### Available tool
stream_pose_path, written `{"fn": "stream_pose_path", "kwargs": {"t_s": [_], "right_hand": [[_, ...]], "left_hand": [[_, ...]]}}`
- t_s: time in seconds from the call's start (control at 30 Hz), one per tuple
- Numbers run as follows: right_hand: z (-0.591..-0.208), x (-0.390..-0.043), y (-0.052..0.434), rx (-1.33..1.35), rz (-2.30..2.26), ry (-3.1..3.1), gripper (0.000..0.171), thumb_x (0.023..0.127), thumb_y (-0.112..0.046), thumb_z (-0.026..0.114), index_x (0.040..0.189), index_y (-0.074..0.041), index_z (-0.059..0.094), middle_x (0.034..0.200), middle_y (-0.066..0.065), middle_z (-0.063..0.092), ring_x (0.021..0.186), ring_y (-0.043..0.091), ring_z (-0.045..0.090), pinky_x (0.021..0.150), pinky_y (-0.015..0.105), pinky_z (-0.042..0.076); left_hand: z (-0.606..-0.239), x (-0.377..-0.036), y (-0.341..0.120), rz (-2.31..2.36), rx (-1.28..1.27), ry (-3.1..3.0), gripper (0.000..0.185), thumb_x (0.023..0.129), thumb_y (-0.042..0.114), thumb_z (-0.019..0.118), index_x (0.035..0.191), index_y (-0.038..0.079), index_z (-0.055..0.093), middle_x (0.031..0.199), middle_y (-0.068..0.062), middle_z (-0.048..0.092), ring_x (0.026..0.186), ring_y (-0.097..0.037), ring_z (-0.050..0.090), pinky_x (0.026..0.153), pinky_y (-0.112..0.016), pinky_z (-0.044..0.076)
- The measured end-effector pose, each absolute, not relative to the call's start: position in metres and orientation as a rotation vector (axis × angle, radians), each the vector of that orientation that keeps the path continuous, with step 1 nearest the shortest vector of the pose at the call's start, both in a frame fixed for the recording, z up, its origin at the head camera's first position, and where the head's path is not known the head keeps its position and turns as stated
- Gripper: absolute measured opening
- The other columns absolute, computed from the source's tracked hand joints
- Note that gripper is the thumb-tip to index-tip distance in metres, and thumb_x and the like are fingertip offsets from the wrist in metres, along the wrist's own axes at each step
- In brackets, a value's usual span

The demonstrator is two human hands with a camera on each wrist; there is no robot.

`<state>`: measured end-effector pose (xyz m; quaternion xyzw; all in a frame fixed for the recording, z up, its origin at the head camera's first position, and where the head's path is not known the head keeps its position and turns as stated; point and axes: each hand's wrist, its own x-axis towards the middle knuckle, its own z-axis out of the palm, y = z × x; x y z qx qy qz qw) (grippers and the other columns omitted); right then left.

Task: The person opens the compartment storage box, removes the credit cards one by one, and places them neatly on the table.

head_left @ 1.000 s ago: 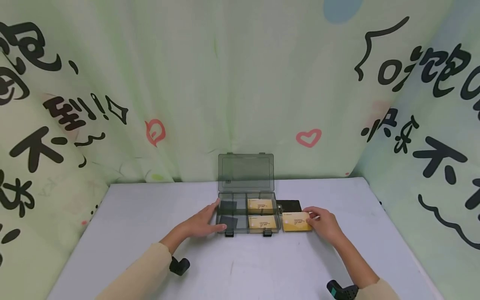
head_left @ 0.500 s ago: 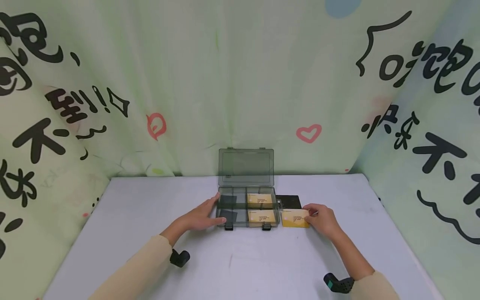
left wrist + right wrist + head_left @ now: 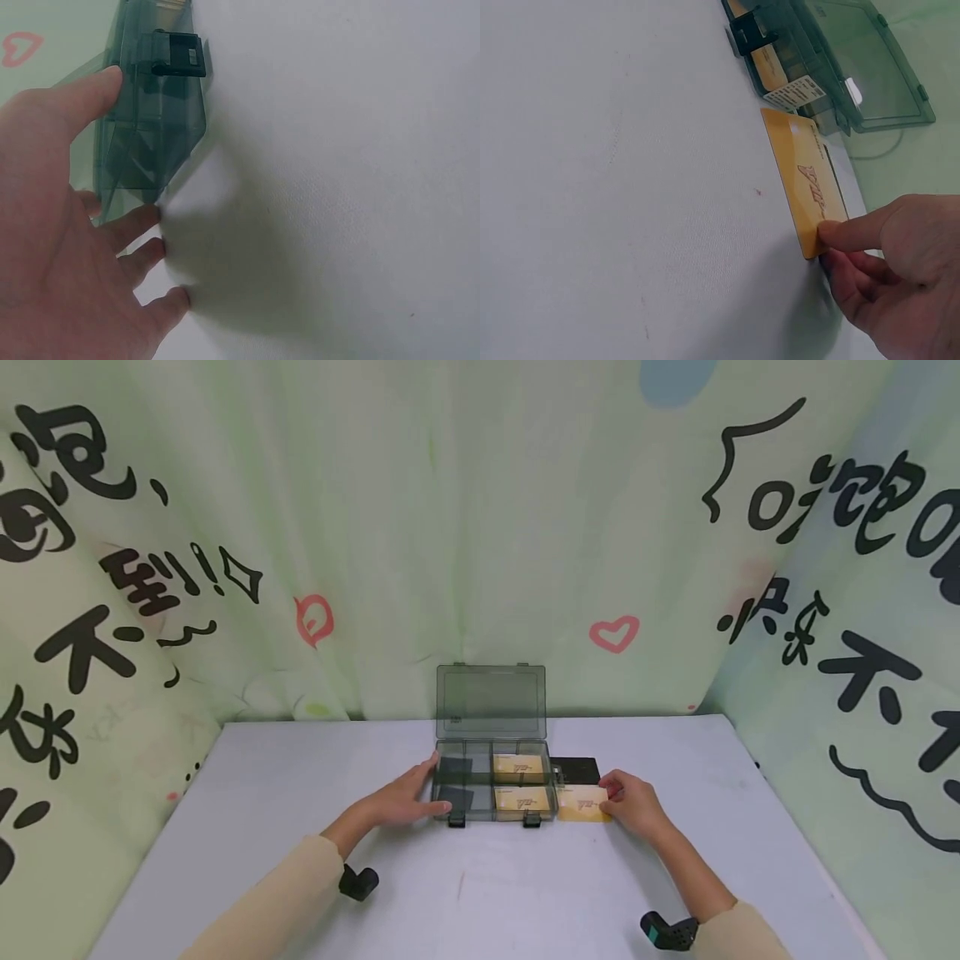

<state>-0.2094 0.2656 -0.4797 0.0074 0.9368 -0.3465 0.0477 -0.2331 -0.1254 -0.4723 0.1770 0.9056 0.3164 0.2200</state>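
Note:
A translucent grey-green compartment box (image 3: 480, 817) stands on the table with its lid (image 3: 491, 702) raised behind it. Its right-hand compartments contain yellow cards (image 3: 521, 799); dark flat cards (image 3: 455, 798) lie in the left ones. My left hand (image 3: 401, 797) rests against the box's left side, thumb on the front edge and fingers spread, as the left wrist view (image 3: 67, 225) also shows. Just right of the box, my right hand (image 3: 636, 803) pinches a yellow card (image 3: 799, 169) marked VIP between thumb and fingers. The card is tilted in the right wrist view.
A black flat item (image 3: 576, 769) lies behind the held card, beside the box. The box has black front latches (image 3: 532, 820) and a white printed label (image 3: 795, 91) on its right side. A patterned curtain (image 3: 375, 527) hangs behind the white table (image 3: 480, 893).
My right hand has moved the yellow card slightly left, closer to the box. The left hand stays against the box. The head view has shifted a little.

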Motion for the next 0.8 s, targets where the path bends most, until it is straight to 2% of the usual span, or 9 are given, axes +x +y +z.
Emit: {"fn": "stream_pose_path", "kwargs": {"t_s": [0.47, 0.67, 0.8], "right_hand": [[-0.4862, -0.2111, 0.2605, -0.049, -0.941, 2.904, 0.023, 0.082, 0.005, 0.069, 0.103, 0.004, 0.06, 0.088, 0.01, 0.057, 0.082, 0.02, 0.051, 0.074, 0.03, 0.049], [-0.4889, -0.2084, 0.2598, 0.002, -0.917, 2.924, 0.022, 0.081, 0.005, 0.068, 0.102, 0.003, 0.061, 0.095, 0.014, 0.054, 0.083, 0.022, 0.051, 0.074, 0.032, 0.049], [-0.4873, -0.209, 0.2618, 0.015, -0.959, 2.918, 0.024, 0.084, 0.003, 0.067, 0.107, 0.003, 0.061, 0.102, 0.018, 0.057, 0.086, 0.023, 0.053, 0.076, 0.034, 0.051]], "left_hand": [[-0.4746, -0.2289, -0.1259, 0.883, 0.479, 2.508, 0.091, 0.093, 0.049, 0.058, 0.157, 0.013, 0.005, 0.163, -0.012, 0.013, 0.15, -0.033, 0.016, 0.12, -0.052, 0.02], [-0.4722, -0.2272, -0.1245, 0.876, 0.483, 2.505, 0.091, 0.092, 0.051, 0.057, 0.157, 0.013, 0.006, 0.163, -0.012, 0.013, 0.15, -0.032, 0.015, 0.12, -0.052, 0.02], [-0.4707, -0.2289, -0.1231, 0.869, 0.482, 2.512, 0.091, 0.092, 0.052, 0.057, 0.157, 0.014, 0.005, 0.163, -0.011, 0.013, 0.15, -0.031, 0.015, 0.12, -0.052, 0.02]]}}
